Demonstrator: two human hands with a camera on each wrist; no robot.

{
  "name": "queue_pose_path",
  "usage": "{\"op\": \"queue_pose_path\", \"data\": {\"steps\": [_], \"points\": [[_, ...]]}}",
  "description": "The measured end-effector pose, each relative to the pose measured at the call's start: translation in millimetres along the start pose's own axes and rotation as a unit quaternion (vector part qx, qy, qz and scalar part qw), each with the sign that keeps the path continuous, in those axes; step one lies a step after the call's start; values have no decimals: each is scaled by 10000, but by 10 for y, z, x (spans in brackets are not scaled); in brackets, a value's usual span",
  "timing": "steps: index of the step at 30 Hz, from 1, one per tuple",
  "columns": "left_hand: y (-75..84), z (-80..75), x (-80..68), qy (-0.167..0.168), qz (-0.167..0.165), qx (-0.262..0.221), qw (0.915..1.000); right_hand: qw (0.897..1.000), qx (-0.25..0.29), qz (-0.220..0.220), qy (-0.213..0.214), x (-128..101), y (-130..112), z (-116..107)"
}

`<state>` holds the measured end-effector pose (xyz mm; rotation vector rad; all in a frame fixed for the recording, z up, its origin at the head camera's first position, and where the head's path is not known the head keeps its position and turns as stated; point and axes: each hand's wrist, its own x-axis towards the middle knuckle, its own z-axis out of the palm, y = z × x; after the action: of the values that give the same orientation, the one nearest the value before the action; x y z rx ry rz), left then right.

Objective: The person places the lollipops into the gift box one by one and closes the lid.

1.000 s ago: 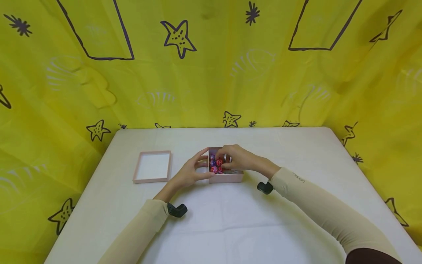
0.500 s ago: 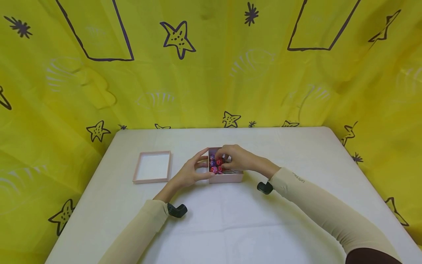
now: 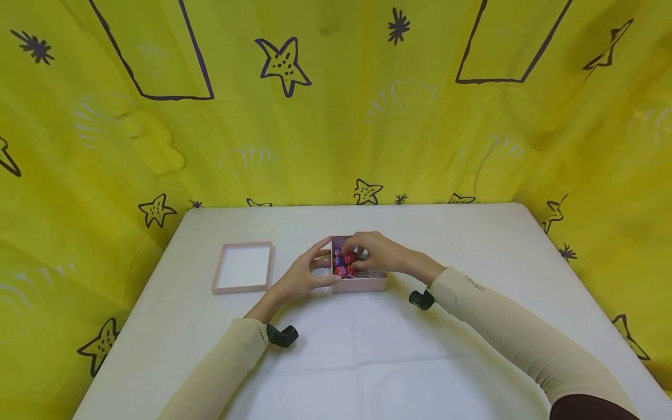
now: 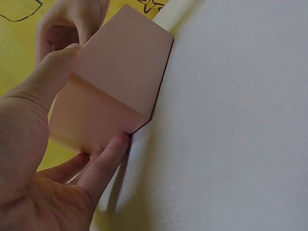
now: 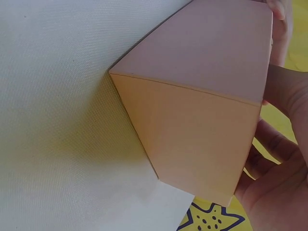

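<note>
A pale pink open box (image 3: 359, 284) sits on the table, with several round lollipops in purple and red wrappers (image 3: 339, 271) at its left end. Pale sticks show beside them. My left hand (image 3: 299, 277) holds the box's left end, its thumb at the near corner and its fingers along the side; the left wrist view shows the thumb (image 4: 62, 62) on the rim. From above, my right hand (image 3: 385, 252) reaches into the box with bent fingers and pinches at a red lollipop (image 3: 349, 258). Its fingertips are partly hidden, and box walls cover them in the right wrist view.
A shallow pink-rimmed lid (image 3: 243, 265), white inside, lies to the left of the box. The white-covered table (image 3: 357, 350) ends at a yellow curtain (image 3: 325, 128) with starfish drawings, which also hangs along both sides.
Both hands stay almost where they were at the box, with only tiny shifts of the right fingers. The whole head view has dropped slightly lower in the frame.
</note>
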<state>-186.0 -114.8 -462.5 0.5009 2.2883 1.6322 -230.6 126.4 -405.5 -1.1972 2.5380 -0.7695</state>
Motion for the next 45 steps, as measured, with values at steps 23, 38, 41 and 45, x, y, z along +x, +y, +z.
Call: {"op": "queue_pose_path", "data": {"steps": [23, 38, 41, 45], "points": [[35, -14, -15, -183, -14, 48, 9998, 9999, 127, 47, 25, -73, 9, -91], [395, -436, -133, 205, -39, 182, 9996, 9965, 291, -132, 779, -111, -108, -429], [418, -527, -191, 287, 9, 174, 9994, 9960, 316, -145, 818, -106, -137, -440], [417, -626, -271, 285, 123, 258, 9992, 9955, 414, -133, 838, -74, -179, -418]]}}
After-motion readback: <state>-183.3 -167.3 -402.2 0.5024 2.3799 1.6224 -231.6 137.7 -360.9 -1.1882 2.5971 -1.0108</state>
